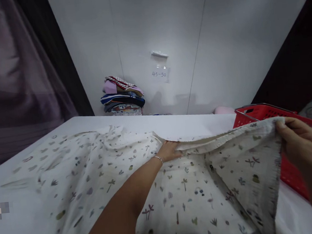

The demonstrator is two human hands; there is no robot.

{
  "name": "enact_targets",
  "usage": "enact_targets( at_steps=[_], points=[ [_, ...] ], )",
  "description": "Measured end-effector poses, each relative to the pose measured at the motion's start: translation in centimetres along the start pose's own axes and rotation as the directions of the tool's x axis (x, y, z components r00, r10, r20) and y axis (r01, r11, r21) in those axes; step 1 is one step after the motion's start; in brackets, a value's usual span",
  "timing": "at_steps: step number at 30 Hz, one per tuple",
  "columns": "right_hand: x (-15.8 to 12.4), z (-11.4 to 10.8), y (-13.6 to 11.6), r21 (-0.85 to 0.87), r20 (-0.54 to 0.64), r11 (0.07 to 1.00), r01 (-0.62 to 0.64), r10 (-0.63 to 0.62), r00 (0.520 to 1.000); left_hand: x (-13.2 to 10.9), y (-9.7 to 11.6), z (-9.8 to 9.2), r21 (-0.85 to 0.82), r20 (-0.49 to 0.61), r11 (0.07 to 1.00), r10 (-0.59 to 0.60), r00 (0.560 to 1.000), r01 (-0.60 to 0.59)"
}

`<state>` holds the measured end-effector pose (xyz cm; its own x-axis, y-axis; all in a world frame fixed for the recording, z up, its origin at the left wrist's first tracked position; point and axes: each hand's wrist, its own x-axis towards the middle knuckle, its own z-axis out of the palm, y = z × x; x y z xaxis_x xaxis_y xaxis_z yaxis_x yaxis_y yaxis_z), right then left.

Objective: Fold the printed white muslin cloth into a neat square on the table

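- R hand (302, 136), 3 o'clock: pinching cloth (191, 202) corner up.
- L hand (171, 151), 5 o'clock: on edge, can't tell grip.
- Mostly spread; corner not down, creases approx 8.

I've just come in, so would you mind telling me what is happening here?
A person is handling a pale printed cloth that lies in loose folds over a white table. The right hand pinches a corner and holds it up in front of a red basket. The left hand is at the cloth's far edge, though whether its fingers grip it is hard to tell. A stack of folded fabrics sits by the wall.
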<state>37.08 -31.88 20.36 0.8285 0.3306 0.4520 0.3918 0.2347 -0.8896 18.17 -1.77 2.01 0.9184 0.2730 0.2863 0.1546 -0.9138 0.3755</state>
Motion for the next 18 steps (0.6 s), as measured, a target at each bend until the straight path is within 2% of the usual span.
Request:
enact_targets(
  at_steps=[2, 4, 8, 11, 15, 18],
  points=[
    [0.1, -0.2, 0.3, 0.01, -0.031, 1.0, 0.002, -0.002, 1.0, -1.0, -0.5, -0.1, -0.005, 0.009, 0.999, -0.035, 0.999, 0.035],
    [0.1, -0.4, 0.4, 0.018, -0.063, 1.0, -0.012, 0.013, 0.998, -1.8, -0.9, -0.3, -0.031, -0.01, 0.992, -0.126, 0.992, 0.126],
    [-0.2, -0.8, 0.4, -0.035, -0.153, 0.999, -0.03, 0.024, 0.988, -2.9, -1.5, -1.3, -0.066, -0.102, 0.969, -0.246, 0.964, 0.24],
    [-0.1, -1.4, 0.6, -0.066, -0.163, 0.997, -0.034, 0.023, 0.986, -3.1, -1.7, -2.2, -0.118, -0.151, 0.945, -0.32, 0.935, 0.305],
    [0.3, -2.3, 1.2, -0.093, -0.156, 0.995, -0.046, 0.031, 0.987, -2.5, -2.0, -3.1, -0.23, -0.124, 0.893, -0.421, 0.899, 0.386],
    [0.3, -2.6, 1.3, -0.124, -0.189, 0.991, -0.04, 0.016, 0.982, -1.9, -2.3, -3.6, -0.214, -0.072, 0.881, -0.446, 0.892, 0.423]
  ],
)
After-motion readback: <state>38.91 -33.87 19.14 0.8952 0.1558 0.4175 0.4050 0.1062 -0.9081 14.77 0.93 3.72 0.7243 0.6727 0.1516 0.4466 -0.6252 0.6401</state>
